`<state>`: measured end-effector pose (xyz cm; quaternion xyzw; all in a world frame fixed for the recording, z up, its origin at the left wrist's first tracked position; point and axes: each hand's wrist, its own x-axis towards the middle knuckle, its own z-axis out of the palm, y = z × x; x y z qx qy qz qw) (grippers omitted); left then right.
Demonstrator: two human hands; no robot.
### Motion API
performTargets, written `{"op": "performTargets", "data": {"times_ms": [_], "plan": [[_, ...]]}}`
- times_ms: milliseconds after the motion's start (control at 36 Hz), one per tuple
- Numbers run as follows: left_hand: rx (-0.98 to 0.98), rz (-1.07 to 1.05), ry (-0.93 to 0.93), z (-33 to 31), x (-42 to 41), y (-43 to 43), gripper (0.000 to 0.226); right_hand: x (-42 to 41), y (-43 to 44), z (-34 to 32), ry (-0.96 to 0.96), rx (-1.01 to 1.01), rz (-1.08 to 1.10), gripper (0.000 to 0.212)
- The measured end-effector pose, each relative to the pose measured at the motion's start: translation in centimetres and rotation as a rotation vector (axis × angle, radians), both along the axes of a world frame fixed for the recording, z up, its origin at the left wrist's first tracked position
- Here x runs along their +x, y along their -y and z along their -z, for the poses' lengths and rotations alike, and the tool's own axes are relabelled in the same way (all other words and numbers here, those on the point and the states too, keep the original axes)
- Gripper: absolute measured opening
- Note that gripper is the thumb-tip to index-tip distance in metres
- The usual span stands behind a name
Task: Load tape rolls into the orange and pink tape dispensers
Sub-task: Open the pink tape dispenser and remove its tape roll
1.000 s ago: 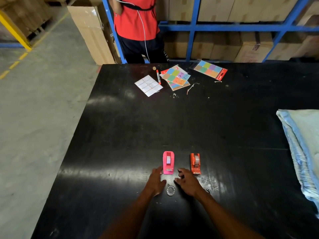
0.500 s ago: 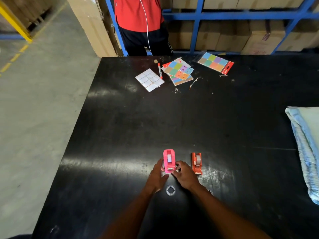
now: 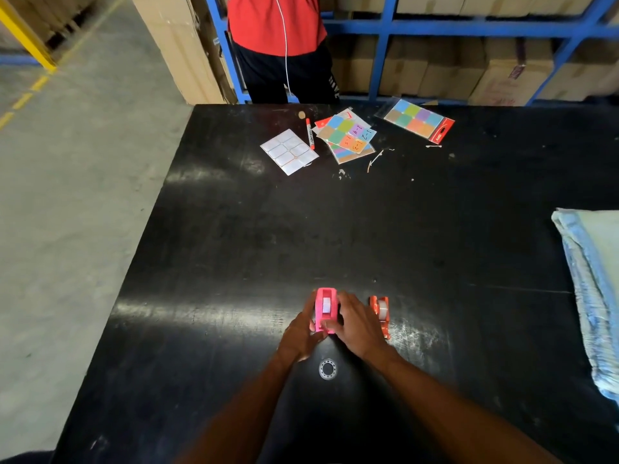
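The pink tape dispenser (image 3: 325, 308) stands on the black table (image 3: 335, 229) near its front, with a whitish tape roll visible in its top. My left hand (image 3: 299, 333) grips its left side and my right hand (image 3: 356, 324) wraps its right side and front end. Just to the right stands the orange tape dispenser (image 3: 381, 313), holding a clear roll, untouched. A small ring-shaped tape core (image 3: 327, 369) lies flat on the table between my wrists.
At the far edge lie a white label sheet (image 3: 288, 151), a red marker (image 3: 309, 132) and coloured sticker sheets (image 3: 348, 133), with another pack (image 3: 420, 120) further right. A folded blue-grey cloth (image 3: 589, 279) covers the right edge. A person in a red shirt (image 3: 278, 38) stands beyond the table.
Both hands moved forward from the table near the ring and closed around the pink dispenser. The orange dispenser and the ring stayed put.
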<state>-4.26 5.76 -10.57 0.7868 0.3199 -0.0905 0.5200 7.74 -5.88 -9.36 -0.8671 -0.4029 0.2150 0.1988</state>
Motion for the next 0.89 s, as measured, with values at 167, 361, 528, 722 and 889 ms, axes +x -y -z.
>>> {"op": "performTargets", "data": {"times_ms": [167,361,528,722,889], "plan": [[0.06,0.029,-0.024,-0.8,0.3,-0.2,0.089,1.5,-2.3,-1.3,0.051,-0.186,-0.172,0.043],[0.072,0.014,-0.034,-0.9,0.3,-0.1,0.09,1.0,-3.3,-1.3,0.069,-0.296,-0.146,0.041],[0.097,0.008,-0.002,-0.8,-0.1,-0.3,0.089,2.9,-4.0,-2.0,-0.205,-0.29,-0.174,0.041],[0.106,0.016,-0.039,-0.7,0.2,0.0,0.091,3.7,-2.6,-2.7,-0.299,-0.221,-0.183,0.041],[0.084,-0.094,0.057,0.4,-0.6,0.1,0.091,2.6,-0.4,-2.7,-0.262,-0.084,-0.129,0.034]]}}
